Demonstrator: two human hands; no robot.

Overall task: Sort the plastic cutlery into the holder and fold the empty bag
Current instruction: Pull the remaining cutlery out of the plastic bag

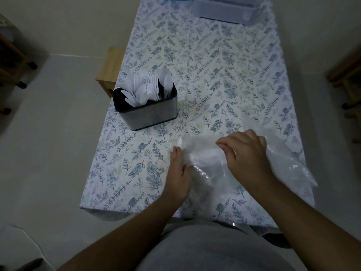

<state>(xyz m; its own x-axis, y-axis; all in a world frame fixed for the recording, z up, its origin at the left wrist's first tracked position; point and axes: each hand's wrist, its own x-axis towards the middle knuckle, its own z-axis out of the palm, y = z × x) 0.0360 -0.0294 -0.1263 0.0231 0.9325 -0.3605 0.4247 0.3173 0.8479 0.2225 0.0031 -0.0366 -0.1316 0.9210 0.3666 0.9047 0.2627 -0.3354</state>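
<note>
Dimly lit room with pale floor; long table (pixel 195 55) under a white cloth printed with blue-green leaf sprigs. Rectangular brushed-metal cutlery holder with black liner (pixel 145 106): stands at the table's left side, upright, well apart from the hands, out of the folding area. White plastic cutlery (pixel 148 89): spoons and forks standing in the holder, sorting apparently complete; none visible loose on the cloth. Clear, crinkled plastic bag (pixel 211 159): lies flat at the near edge, apparently empty, spread rightward for folding. Left hand (pixel 178 173): fingers straight, pressing the bag's left edge down, probably to anchor it. Right hand (pixel 246 153): fingers curled, pinching the film, seemingly to draw a fold across. Translucent plastic storage box (pixel 224 10): far end, idle.
</note>
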